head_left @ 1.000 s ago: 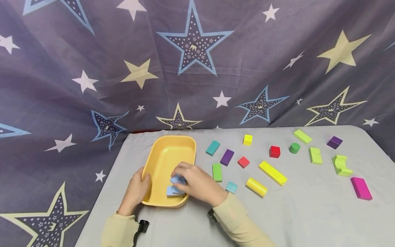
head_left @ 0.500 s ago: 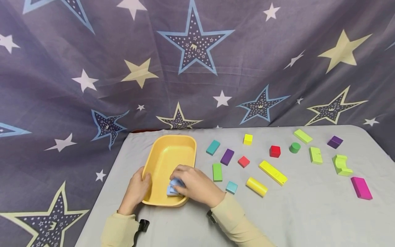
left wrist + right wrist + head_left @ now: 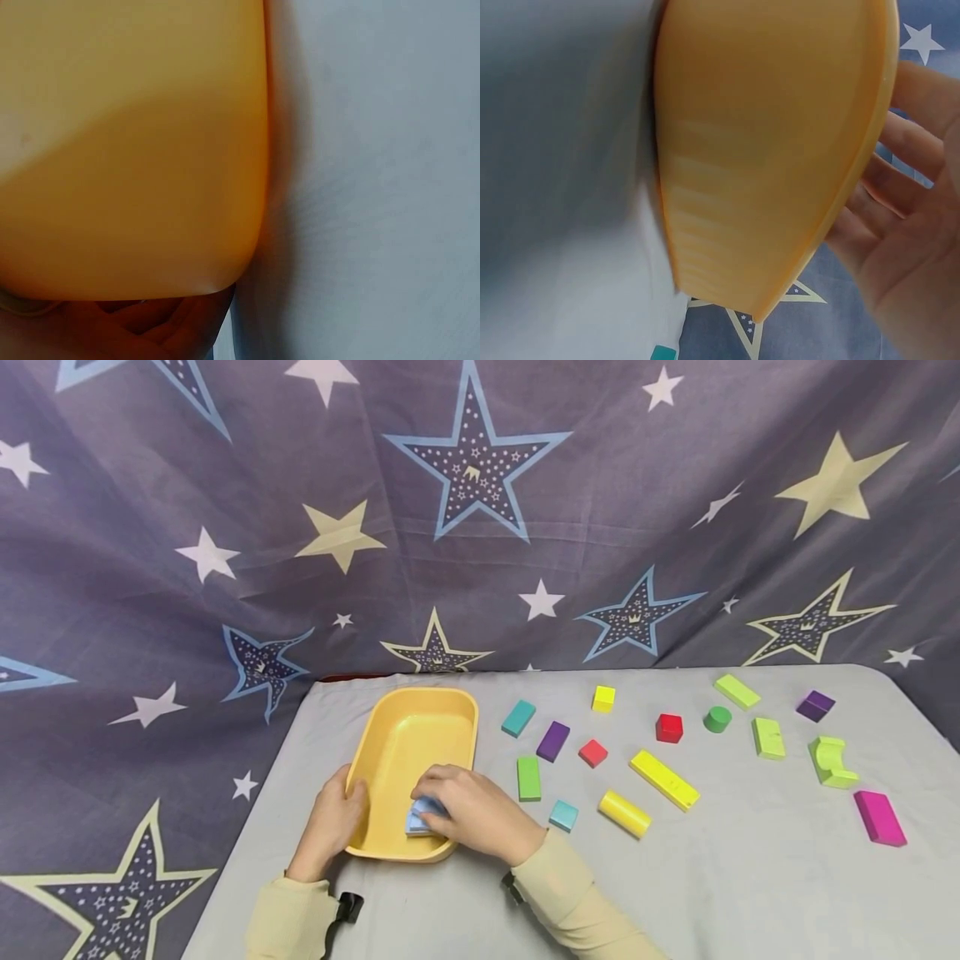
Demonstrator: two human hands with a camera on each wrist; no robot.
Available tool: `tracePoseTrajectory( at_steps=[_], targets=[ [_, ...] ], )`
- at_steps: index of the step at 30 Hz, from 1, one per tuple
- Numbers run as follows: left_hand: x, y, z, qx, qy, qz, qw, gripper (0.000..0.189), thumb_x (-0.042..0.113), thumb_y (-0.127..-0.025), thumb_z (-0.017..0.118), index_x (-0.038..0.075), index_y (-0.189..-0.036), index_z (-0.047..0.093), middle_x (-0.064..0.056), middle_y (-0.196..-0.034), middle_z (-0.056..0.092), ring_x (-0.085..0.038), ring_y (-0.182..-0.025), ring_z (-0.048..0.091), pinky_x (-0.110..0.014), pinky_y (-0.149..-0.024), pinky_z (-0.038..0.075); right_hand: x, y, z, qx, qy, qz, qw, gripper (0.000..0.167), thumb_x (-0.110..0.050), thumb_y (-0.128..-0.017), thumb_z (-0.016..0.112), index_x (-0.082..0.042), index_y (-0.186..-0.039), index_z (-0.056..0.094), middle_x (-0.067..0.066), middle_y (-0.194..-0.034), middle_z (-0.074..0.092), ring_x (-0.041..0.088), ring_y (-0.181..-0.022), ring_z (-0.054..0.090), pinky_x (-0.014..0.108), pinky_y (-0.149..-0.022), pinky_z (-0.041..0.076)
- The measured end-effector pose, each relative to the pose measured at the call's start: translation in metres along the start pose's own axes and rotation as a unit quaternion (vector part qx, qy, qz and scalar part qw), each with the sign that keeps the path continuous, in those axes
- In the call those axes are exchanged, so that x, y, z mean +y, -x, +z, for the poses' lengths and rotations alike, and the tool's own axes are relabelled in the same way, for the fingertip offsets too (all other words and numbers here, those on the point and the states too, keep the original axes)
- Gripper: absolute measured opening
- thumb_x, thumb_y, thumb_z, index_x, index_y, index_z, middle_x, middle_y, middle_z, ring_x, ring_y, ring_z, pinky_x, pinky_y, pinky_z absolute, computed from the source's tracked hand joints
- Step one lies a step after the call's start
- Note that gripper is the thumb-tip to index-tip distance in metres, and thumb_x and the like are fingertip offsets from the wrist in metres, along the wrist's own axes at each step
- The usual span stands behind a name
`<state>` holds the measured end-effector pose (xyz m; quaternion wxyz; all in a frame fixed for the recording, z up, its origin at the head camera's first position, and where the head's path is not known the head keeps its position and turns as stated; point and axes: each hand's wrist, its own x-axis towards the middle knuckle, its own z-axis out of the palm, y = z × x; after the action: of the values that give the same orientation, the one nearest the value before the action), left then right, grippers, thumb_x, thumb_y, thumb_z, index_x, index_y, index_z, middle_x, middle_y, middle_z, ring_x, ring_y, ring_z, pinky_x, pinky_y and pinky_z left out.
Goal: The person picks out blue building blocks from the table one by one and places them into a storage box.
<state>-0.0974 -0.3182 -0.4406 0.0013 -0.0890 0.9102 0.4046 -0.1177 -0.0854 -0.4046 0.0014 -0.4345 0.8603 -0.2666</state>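
A yellow plastic tray [image 3: 403, 710] stands at the left of the table. My left hand [image 3: 332, 817] grips its left wall, thumb over the rim; in the left wrist view the curled fingers [image 3: 161, 322] show beneath the tray's wall. My right hand [image 3: 472, 806] reaches over the right wall into the tray's near right part. Its thumb and fingers pinch a light blue block [image 3: 431, 806], with another light blue block [image 3: 418, 827] right below it. The fingertips are mostly hidden. In the right wrist view the tray's wall [image 3: 757, 150] hides what those fingers hold.
To the right of the tray lie scattered blocks: a green one [image 3: 528, 778], a light teal one [image 3: 563, 816], a purple one [image 3: 552, 742], a yellow cylinder [image 3: 625, 814], a long yellow one [image 3: 665, 780] and several more. A star-patterned curtain [image 3: 480, 568] hangs behind the grey-covered table [image 3: 720, 893].
My right hand has lowered slightly toward the near end of the tray, and the light blue block in it now sits closer over the one below. My left hand stays put.
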Motion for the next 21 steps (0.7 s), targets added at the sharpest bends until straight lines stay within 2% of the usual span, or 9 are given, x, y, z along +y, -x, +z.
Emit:
tracePoseTrajectory(
  at_steps=[4,10,21],
  targets=[
    [0.0009,0.0000,-0.0011,-0.009,-0.002,-0.007,0.9999,0.042,0.012,-0.104,0.037,-0.007,-0.141,0.044,-0.029,-0.122,0.061,-0.033,-0.100,0.061,-0.047,-0.087,0.049,-0.0001,0.0006,0.0000,-0.003,0.007,0.000,1.0000,0.024,-0.021,-0.095,0.067,-0.011,-0.116,0.071,-0.001,-0.116,0.067,0.009,-0.107,0.061,0.024,-0.096,0.048],
    [0.0021,0.0002,-0.0020,-0.007,-0.005,-0.010,0.9999,0.041,0.012,-0.104,0.038,-0.007,-0.140,0.046,-0.027,-0.116,0.063,-0.030,-0.091,0.061,-0.039,-0.077,0.050,-0.0003,0.0008,0.0006,-0.008,0.025,-0.001,0.9997,0.029,-0.020,-0.095,0.066,-0.010,-0.122,0.068,0.000,-0.121,0.066,0.011,-0.113,0.060,0.026,-0.098,0.048],
    [0.0014,0.0002,-0.0014,-0.008,0.000,-0.012,0.9999,0.041,0.012,-0.104,0.038,-0.007,-0.139,0.046,-0.027,-0.117,0.063,-0.029,-0.092,0.061,-0.037,-0.076,0.050,-0.0011,0.0016,0.0007,-0.001,0.034,0.003,0.9994,0.026,-0.021,-0.095,0.067,-0.011,-0.119,0.069,0.000,-0.119,0.065,0.011,-0.110,0.060,0.025,-0.097,0.048]
  ],
)
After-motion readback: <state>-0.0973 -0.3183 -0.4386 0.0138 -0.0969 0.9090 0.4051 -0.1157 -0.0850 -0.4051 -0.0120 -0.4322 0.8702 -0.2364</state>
